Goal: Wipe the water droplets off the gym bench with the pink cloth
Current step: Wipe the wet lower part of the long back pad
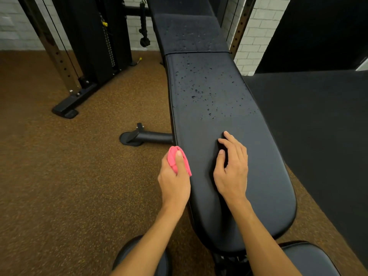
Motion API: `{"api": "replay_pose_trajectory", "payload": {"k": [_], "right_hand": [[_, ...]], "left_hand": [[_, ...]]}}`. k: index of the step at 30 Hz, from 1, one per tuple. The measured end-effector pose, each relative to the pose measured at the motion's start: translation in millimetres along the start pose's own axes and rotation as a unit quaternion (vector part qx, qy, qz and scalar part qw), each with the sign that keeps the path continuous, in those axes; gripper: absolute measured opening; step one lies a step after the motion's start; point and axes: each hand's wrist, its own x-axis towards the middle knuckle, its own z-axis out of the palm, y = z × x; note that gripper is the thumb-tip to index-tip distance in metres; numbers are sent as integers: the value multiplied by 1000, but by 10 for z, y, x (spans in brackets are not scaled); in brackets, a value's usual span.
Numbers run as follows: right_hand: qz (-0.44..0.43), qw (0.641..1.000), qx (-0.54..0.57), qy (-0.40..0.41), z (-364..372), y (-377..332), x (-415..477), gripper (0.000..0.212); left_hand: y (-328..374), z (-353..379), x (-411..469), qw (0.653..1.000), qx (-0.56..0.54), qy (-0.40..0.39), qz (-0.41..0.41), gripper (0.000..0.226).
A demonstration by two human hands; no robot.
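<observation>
One pink cloth [172, 157] (bunched) in left hand [174, 184]; right hand [232, 169] touches bench [260, 176].

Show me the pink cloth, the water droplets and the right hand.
pink cloth [172, 156]: head view, bunched upper fold.
water droplets [194, 96]: head view, middle of densest cluster.
right hand [233, 168]: head view, back of hand.

Dim-ish indoor light w/ warm cast on floor [59, 176]. Soft sheen on black surface [258, 156], droplets [199, 92] catch tiny glints. Dark shadow under right hand [232, 166]. Wide-angle bend at edges, bg rack posts [57, 54] lean; center sharp, corners bit soft.
</observation>
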Motion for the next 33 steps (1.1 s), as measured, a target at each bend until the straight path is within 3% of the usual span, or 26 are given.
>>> {"api": "replay_pose_trajectory", "payload": {"k": [8, 16, 26, 33], "right_hand": [[1, 1000, -4, 1, -11, -14, 1, 32], [12, 1000, -21, 4, 7, -45, 48, 29], [-19, 997, -76, -11, 74, -87, 263, 33], [-9, 998, -63, -8, 75, -64, 255, 34]], "left_hand": [[550, 118, 795, 999, -30, -3, -25, 58], [190, 55, 228, 999, 4, 25, 48, 55], [860, 160, 1241, 996, 33, 41, 66, 52], [492, 144, 791, 994, 34, 57, 82, 55]]}}
